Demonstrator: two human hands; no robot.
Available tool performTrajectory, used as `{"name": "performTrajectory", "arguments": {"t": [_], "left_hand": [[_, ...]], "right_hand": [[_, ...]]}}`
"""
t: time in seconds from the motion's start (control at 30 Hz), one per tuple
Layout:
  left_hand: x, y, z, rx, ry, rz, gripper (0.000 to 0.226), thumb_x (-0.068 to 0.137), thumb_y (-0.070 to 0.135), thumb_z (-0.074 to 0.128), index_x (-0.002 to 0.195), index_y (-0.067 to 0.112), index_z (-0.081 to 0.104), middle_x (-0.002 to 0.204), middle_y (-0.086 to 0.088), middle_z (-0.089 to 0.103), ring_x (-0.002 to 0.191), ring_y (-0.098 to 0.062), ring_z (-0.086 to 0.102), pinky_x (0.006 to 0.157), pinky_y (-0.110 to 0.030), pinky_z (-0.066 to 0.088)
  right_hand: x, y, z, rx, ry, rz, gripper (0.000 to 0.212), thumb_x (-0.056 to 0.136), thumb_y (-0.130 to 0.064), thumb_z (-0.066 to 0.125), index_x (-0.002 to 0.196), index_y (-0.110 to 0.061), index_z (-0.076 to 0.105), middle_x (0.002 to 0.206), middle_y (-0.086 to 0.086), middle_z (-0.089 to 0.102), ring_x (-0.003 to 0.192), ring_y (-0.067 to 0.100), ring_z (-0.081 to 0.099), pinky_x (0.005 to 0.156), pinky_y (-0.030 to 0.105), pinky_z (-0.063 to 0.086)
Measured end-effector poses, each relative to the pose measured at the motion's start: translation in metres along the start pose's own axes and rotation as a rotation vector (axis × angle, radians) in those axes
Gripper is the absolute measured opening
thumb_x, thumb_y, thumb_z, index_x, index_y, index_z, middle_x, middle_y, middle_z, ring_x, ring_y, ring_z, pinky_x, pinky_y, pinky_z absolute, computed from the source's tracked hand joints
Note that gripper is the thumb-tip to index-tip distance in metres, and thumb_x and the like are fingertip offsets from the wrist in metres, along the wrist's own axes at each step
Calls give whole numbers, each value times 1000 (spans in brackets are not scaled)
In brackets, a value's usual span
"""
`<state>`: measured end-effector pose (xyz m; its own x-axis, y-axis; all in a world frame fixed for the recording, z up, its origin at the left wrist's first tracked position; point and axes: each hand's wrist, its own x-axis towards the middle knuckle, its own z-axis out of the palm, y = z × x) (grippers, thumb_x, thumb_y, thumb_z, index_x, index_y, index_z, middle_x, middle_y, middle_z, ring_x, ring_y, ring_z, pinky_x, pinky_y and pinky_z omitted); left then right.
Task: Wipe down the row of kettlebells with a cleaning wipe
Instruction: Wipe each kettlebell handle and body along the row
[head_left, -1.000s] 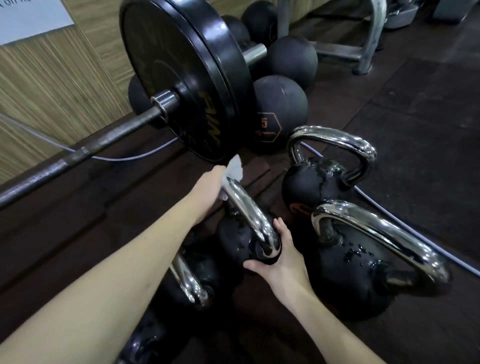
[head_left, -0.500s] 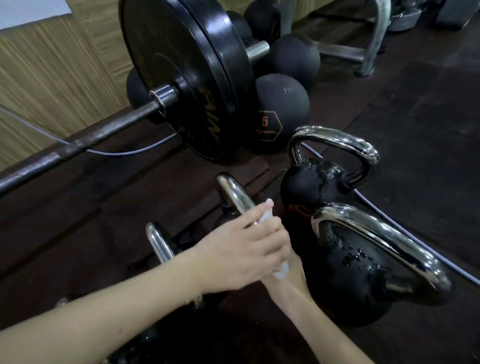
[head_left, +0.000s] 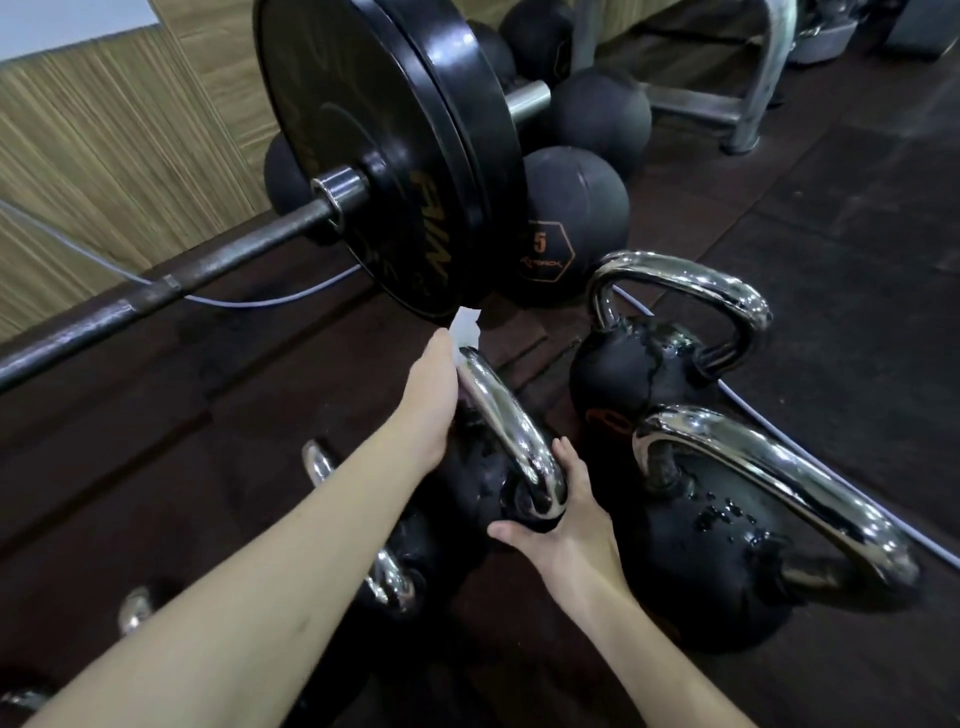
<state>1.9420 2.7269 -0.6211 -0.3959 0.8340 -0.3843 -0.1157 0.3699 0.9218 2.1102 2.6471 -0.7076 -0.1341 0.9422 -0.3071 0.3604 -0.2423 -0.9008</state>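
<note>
- The kettlebell (head_left: 483, 483) I am working on sits on the dark floor mat (head_left: 857, 312), in the middle of the scene, its chrome handle (head_left: 511, 431) running from far to near.
- My left hand (head_left: 428, 400) presses the white cleaning wipe (head_left: 466, 327) against the far end of that handle; the fingers curl over it, and a corner of the wipe sticks up past my fingertips.
- My right hand (head_left: 563, 525) cups the near end of the handle where it joins the black body, fingers curved around it.
- Two more kettlebells stand to the right: a far one (head_left: 649, 374) and a near one (head_left: 727, 551), both beaded with droplets.
- Left of my forearm, smaller chrome handles (head_left: 317, 462) show.
- Farther off rests a barbell (head_left: 208, 265) with black plates (head_left: 395, 156), and medicine balls (head_left: 566, 223) beyond.
</note>
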Motion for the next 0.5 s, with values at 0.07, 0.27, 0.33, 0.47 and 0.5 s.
{"name": "performTrajectory", "arguments": {"t": [0.07,0.27,0.33,0.47,0.5], "left_hand": [[-16,0,-2,415,57,401,34,108,32,36,93,9,58,96,-10,60,92,-27,53,94,-43,44],[-77,-19,-7,1666,-406,1537,33,105,34,42,107,13,67,107,-8,63,113,-36,56,120,-59,29],[-71,-20,-11,1692,-497,1716,30,107,35,47,113,14,68,112,-5,64,115,-32,60,126,-58,24],[-37,5,-25,1457,-458,1513,36,108,41,39,115,17,66,109,-3,62,111,-27,58,127,-54,19],[-29,7,-28,1344,-392,1409,38,108,38,35,113,16,65,109,-2,60,111,-25,56,125,-53,24]], "right_hand": [[0,0,-1,-7,23,-16,123,62,-30,102,156,-51,26,160,-20,45,145,5,47,125,37,36],[4,19,-1,-203,3,-144,54,96,-17,72,146,-11,52,130,0,66,109,-4,69,93,22,58],[7,13,0,-216,-1,-166,44,98,7,65,140,2,54,120,2,65,89,-24,63,78,3,50],[3,5,1,24,39,-25,105,63,-22,102,153,-27,47,139,-11,64,118,-8,63,104,16,50],[2,2,2,18,39,-25,113,60,-28,102,155,-36,41,146,-14,60,131,1,59,115,27,46]]}}
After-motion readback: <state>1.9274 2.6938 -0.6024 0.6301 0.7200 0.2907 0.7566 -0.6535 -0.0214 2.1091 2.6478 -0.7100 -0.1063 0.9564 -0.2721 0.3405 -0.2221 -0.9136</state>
